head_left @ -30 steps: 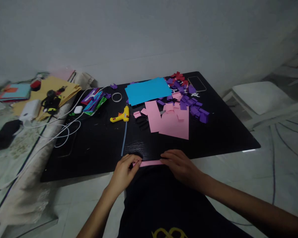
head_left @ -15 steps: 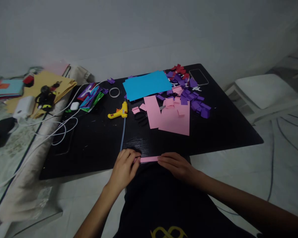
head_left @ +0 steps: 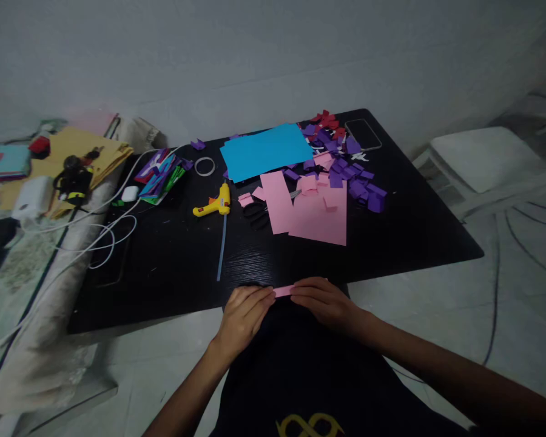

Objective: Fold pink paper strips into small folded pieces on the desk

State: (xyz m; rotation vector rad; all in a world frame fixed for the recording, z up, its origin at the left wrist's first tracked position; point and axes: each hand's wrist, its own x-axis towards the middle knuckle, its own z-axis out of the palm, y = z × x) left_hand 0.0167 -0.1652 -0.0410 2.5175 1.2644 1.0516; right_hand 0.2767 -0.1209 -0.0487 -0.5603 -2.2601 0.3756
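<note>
A narrow pink paper strip lies at the table's front edge, stretched between my two hands. My left hand closes on its left end, fingers together and pointing right. On the other end, my right hand presses with its fingers together. Only the strip's middle shows; the ends are under my fingers. Beyond my hands lie a pink paper sheet and a narrower pink piece. Black-handled scissors sit partly beneath the pink paper. A yellow glue gun with a glue stick rests farther left.
Blue sheets lie at the back of the black table. Purple folded pieces and red pieces are heaped right of them. A tape ring, white cables and a white case are on the left. A white stool stands at right.
My left hand has slid right along the pink strip, so less of it shows between my hands. My right hand stays nearly in place. The view has shifted slightly.
</note>
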